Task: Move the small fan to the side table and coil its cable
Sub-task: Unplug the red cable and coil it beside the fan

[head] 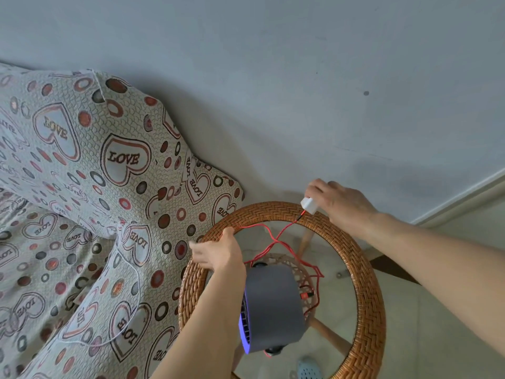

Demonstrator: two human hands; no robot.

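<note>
Head view: fan sits on side table; left hand and right hand apparently pinch loose, uncoiled cable.

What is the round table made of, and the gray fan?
The table's rim looks like woven wicker, brown with a zigzag weave; its middle seems glass, since the legs show through. The fan looks like smooth matte gray plastic.

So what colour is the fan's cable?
Red, seen in the head view: the cable runs from the white plug across the glass top.
</note>
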